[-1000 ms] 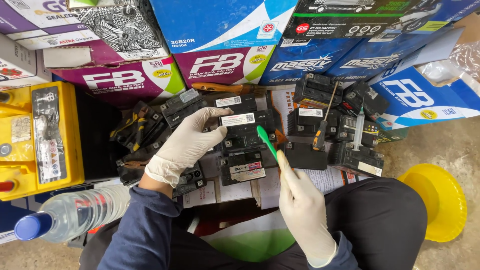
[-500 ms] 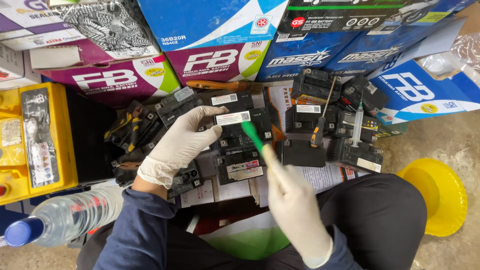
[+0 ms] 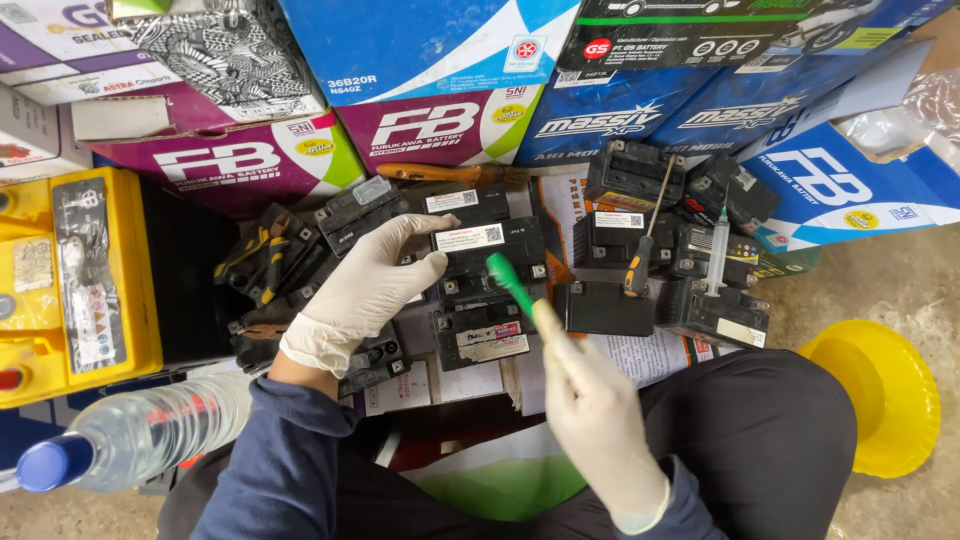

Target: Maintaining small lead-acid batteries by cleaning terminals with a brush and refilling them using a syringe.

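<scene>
Meanwhile right hand [image 3: 600, 420] clamps a green brush [image 3: 510, 281], left hand [image 3: 365, 290] flat on black batteries [image 3: 487, 262], boxes [image 3: 440, 125] behind.

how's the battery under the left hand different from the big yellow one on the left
The small black battery is dark with a white sticker on top; the yellow battery has a bright yellow case with a long dark label. The black one is far smaller and lies among other small black units; the yellow one stands apart. The left hand rests its fingers on the black one; nothing touches the yellow one. Both are boxy.
</scene>
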